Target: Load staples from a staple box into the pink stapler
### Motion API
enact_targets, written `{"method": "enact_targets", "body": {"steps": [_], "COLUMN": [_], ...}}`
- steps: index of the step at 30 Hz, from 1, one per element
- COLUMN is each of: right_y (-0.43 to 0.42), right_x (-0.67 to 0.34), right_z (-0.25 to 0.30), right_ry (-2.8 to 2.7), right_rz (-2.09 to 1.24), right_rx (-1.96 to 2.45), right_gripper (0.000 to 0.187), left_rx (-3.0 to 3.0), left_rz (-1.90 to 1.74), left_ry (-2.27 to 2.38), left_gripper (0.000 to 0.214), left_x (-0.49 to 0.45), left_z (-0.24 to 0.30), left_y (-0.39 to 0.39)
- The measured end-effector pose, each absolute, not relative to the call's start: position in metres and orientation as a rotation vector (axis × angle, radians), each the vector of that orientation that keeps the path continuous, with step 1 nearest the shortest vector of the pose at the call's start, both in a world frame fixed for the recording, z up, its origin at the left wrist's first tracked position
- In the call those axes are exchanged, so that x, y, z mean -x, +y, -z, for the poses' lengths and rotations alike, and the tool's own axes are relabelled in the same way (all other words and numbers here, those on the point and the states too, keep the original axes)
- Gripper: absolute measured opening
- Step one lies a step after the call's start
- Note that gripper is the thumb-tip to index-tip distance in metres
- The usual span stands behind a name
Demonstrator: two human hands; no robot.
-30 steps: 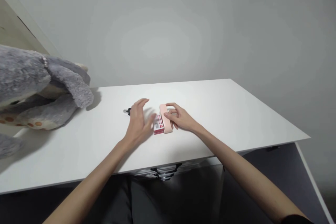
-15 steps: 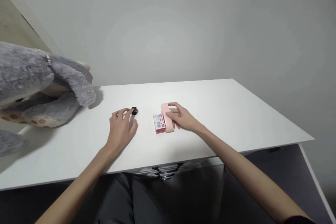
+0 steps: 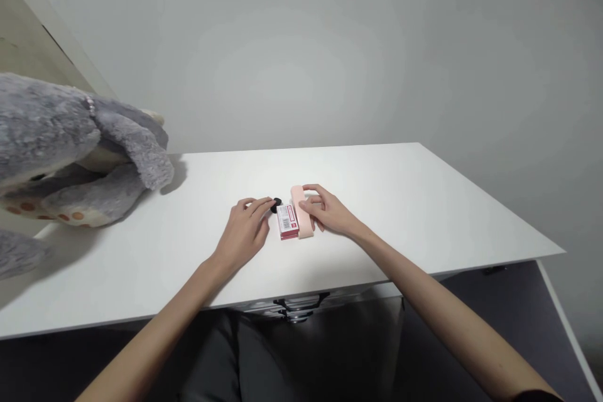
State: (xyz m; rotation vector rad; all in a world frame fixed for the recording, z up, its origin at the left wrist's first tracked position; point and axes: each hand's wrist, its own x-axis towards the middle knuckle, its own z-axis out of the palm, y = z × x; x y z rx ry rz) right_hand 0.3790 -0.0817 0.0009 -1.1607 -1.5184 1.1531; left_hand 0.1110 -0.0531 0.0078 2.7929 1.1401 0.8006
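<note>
Fingertips of the left hand [image 3: 247, 232] pinch a small black object [image 3: 276, 204] just left of the pink stapler [image 3: 303, 229]. The right hand [image 3: 328, 213] grips this stapler with curled fingers; a red box [image 3: 286, 223] touches its left side.

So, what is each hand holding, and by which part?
Left hand pinches a small black thing by its left edge; right hand steadies the pink stapler by its right side.
</note>
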Motion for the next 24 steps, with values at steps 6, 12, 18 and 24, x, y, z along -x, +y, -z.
{"method": "enact_targets", "body": {"steps": [6,12,18,24], "right_y": [-0.082,-0.083,-0.083,-0.079], "right_x": [-0.379,-0.379,-0.379,-0.379], "right_z": [-0.003,-0.005,-0.003,0.008], "right_ry": [-1.518,-1.508,-1.479,-1.381], "right_rz": [-1.156,-1.164,-1.171,-1.169], "right_rx": [1.158,1.164,1.162,1.125], "right_gripper": [0.056,0.057,0.060,0.061], "left_rx": [-2.677,-2.621,-2.586,-2.583], "left_rz": [-0.726,-0.711,-0.722,-0.712], "left_ry": [1.027,0.978,0.993,1.184], "left_gripper": [0.055,0.059,0.056,0.056], "left_x": [-0.117,-0.118,-0.115,-0.083], "left_z": [-0.007,-0.006,-0.005,0.000], "left_y": [-0.051,-0.050,-0.048,-0.024]}}
